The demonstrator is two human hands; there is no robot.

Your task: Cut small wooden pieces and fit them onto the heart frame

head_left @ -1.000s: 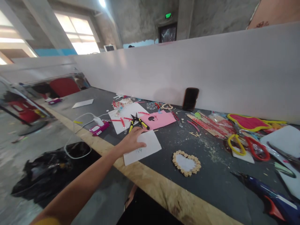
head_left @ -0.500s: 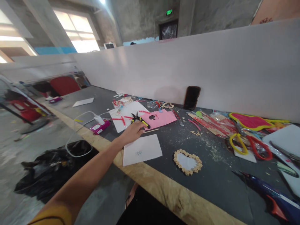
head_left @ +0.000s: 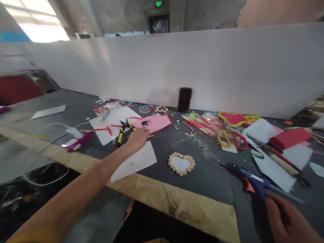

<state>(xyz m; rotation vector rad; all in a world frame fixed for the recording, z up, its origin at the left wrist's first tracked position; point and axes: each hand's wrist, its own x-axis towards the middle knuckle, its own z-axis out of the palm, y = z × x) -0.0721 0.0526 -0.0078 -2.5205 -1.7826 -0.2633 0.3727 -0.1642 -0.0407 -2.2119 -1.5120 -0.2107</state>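
Note:
My left hand [head_left: 138, 137] reaches over the white paper [head_left: 134, 165] with pencil marks, its fingers bent together beside the pink paper [head_left: 159, 123] with a dark apple-shaped cut-out. A thin wooden stick [head_left: 151, 136] shows at its fingertips; whether they grip it is hidden. Yellow-and-black pliers [head_left: 120, 135] lie spread just behind that hand. At the lower right, my right hand [head_left: 288, 219] has its fingers closed at the handle end of a blue glue gun [head_left: 243, 173], whose nozzle points left. Between the hands lies a heart-shaped frame [head_left: 181, 164] edged with small beige pieces.
A phone [head_left: 185, 99] leans against the white partition [head_left: 131, 67]. Yellow-and-red-handled scissors [head_left: 231, 139], wrapped sticks and crumbs cover the back right. A red box-like piece [head_left: 290, 137] rests on papers at right. A purple power strip [head_left: 77, 141] with a white plug sits at left.
The view has swung right. My right hand has come into view at the glue gun. My left hand has come off the pliers' handle, and the pliers now lie spread wider.

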